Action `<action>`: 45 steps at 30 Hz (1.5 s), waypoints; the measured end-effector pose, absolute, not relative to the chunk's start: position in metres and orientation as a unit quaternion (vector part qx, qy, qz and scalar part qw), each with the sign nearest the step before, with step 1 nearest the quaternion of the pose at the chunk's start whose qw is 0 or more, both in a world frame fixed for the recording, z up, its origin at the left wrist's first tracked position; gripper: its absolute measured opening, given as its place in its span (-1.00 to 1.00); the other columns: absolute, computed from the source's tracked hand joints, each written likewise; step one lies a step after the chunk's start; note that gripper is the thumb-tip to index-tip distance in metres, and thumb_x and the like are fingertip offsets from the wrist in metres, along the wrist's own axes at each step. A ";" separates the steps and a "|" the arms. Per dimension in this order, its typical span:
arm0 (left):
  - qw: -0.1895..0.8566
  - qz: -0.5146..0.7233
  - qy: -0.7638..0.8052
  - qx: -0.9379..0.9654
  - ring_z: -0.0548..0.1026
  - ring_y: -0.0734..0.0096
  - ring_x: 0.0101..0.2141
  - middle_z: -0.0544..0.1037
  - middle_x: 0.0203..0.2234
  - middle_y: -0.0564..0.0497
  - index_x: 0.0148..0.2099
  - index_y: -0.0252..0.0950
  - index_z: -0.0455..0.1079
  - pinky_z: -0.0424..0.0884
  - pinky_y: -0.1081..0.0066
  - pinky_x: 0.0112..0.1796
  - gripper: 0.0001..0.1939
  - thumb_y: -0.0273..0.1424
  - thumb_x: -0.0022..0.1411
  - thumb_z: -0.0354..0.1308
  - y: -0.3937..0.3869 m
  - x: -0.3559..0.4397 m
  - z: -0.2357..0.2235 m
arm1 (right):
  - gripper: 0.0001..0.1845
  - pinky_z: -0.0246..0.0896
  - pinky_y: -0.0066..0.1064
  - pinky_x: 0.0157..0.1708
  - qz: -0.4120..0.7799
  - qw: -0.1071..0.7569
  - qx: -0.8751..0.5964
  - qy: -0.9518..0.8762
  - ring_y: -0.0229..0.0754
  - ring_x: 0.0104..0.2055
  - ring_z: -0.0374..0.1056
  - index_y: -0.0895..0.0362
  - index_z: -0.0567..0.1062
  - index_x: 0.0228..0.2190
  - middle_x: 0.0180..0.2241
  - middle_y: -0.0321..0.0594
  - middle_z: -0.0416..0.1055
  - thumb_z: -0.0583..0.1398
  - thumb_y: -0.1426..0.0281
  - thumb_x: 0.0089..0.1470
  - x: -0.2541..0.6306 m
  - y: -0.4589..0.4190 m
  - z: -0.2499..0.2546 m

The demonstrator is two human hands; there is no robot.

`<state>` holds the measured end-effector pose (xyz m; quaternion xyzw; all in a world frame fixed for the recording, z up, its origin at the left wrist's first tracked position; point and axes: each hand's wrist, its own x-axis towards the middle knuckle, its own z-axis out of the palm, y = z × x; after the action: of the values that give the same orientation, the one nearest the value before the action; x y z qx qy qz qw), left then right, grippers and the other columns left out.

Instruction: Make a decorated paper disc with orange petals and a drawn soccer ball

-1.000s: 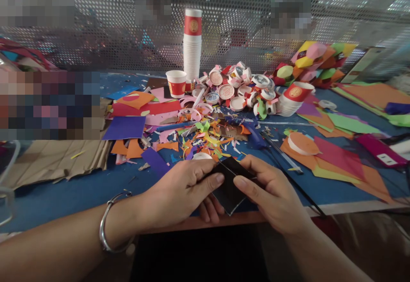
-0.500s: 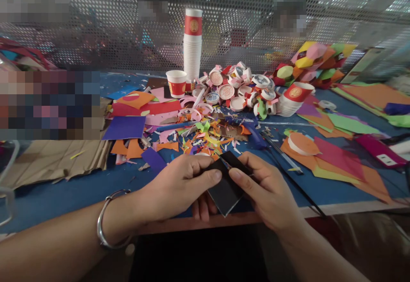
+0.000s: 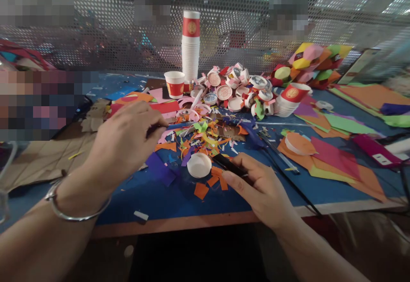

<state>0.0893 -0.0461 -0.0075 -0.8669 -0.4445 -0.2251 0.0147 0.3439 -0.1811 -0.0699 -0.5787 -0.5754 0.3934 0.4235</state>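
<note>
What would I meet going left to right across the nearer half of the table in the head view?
Brown cardboard, left hand, shallow white paper cup base, right hand holding a black piece, pinkish-red sheet, magenta object.

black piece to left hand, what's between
In the head view, coloured scraps and a white round piece lie between the left hand and the black piece.

One camera I note here, head-worn, above and behind left hand (image 3: pixel 123 141) and right hand (image 3: pixel 264 186), aimed forward and down, both hands near the lens, blue table (image 3: pixel 173 203) taken in beneath and past them, perforated screen (image 3: pixel 224 7) farthest off, beyond the hands
</note>
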 end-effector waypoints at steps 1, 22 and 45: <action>0.006 -0.214 -0.453 -0.865 0.50 0.14 -0.20 0.57 -0.27 -0.07 -0.25 -0.20 0.55 0.33 0.26 -0.18 -0.87 -0.33 0.33 0.19 -0.044 0.091 -0.009 | -0.60 -0.02 -0.43 -0.58 0.394 0.418 -0.579 -0.579 -0.30 -0.54 0.09 0.06 0.39 -0.40 -0.54 -0.39 0.20 0.24 0.01 0.26 0.344 -0.181 -0.070; -0.202 -0.158 -0.226 -0.940 0.53 0.16 -0.08 0.63 -0.16 -0.05 -0.05 -0.24 0.60 0.37 0.24 -0.04 -0.81 -0.30 0.37 0.26 -0.080 0.158 -0.001 | -0.71 0.23 -0.40 -0.43 0.368 0.406 -0.569 -0.613 -0.22 -0.40 0.35 0.07 0.46 -0.30 -0.39 -0.29 0.44 0.29 0.11 0.21 0.342 -0.178 -0.071; -0.632 -0.308 -0.318 -0.636 0.46 0.55 -0.39 0.48 -0.44 0.18 -0.14 -0.26 0.40 0.42 0.53 -0.34 -0.66 -0.54 0.09 0.44 -0.073 0.158 -0.034 | -0.67 -0.08 -0.46 -0.55 0.394 0.520 -0.546 -0.526 -0.37 -0.53 0.05 0.09 0.45 -0.32 -0.54 -0.45 0.21 0.30 0.09 0.25 0.346 -0.184 -0.082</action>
<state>0.1581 -0.0729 -0.0335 -0.6361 -0.3175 -0.3081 -0.6322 0.3460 -0.1837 -0.0817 -0.5455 -0.5263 0.3938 0.5200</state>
